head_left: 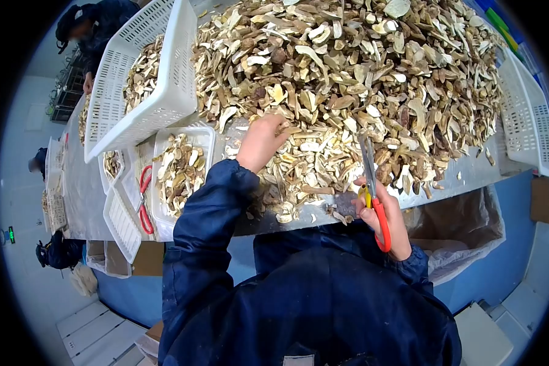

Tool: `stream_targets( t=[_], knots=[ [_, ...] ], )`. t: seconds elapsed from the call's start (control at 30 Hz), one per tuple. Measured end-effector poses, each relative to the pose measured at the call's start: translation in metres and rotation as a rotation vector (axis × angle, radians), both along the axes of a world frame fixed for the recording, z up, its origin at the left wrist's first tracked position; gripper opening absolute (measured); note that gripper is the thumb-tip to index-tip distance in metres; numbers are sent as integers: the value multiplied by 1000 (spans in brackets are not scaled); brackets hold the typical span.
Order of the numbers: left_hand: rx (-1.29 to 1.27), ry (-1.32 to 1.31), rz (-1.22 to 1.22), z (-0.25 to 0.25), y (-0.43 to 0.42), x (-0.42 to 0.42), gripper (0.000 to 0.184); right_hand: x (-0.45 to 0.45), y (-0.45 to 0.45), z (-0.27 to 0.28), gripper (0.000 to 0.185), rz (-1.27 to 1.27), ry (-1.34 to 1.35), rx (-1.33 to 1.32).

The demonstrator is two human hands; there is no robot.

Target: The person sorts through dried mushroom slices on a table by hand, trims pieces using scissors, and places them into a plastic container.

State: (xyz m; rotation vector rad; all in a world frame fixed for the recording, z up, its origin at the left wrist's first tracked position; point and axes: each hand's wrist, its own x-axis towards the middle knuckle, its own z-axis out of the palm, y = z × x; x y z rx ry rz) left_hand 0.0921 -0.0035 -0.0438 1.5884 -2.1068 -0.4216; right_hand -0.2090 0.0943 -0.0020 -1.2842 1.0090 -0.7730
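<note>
A large heap of dried, sliced mushroom-like pieces (pixel 360 67) covers the metal table (pixel 470 174). My left hand (pixel 263 143) rests at the near left side of the heap, its fingers curled down among the pieces; what they hold, if anything, is hidden. Near the table's front edge, my right hand (pixel 387 222) is closed round red-handled scissors (pixel 378 210), whose metal blades point up toward the heap. Paler, smaller pieces (pixel 308 155) lie between my two hands. Left of my left forearm is a white tray (pixel 208 146) with slices in it.
A large white basket (pixel 180 79) with slices stands tilted at left. Another pair of red-handled scissors (pixel 144 201) lies near small white trays (pixel 122 222). A white basket (pixel 524 116) is at right, a lined box (pixel 470 232) below the table edge. Other people are at far left.
</note>
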Motion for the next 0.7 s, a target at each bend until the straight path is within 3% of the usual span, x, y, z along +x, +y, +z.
stream_targets(
  t=[0.03,0.13,0.17,0.2,0.27,0.33,0.37,0.47,0.5,0.6,0.63,0.67,0.7],
  knots=[
    [-36,-76,-8,-1,-2,-2,22,0,0,0,58,-2,6,0],
    [395,227,82,25,-4,4,23,-2,0,1,59,-10,11,-3],
    [504,617,109,17,-6,21,22,-3,0,2,59,-16,5,-5],
    [688,986,213,33,-4,29,10,-4,1,3,59,-26,-3,-5],
    [793,1842,-144,17,2,63,13,-6,0,7,69,-12,24,42],
    [773,2085,-201,29,17,63,13,-6,-1,6,75,-5,34,69],
    [753,2104,-193,29,23,64,12,-5,-1,5,75,-7,31,70],
    [708,1969,318,48,37,54,10,-3,-2,6,76,2,34,80],
    [692,1903,301,45,37,52,19,-2,-2,6,76,8,38,74],
    [909,1519,-66,11,28,69,25,-1,-2,7,76,21,53,55],
    [839,1174,145,25,30,46,20,-2,-1,8,76,24,59,48],
    [794,806,169,42,31,25,14,-3,-1,7,69,15,48,31],
    [568,553,82,34,32,16,13,-4,1,4,62,7,38,13]
  ],
)
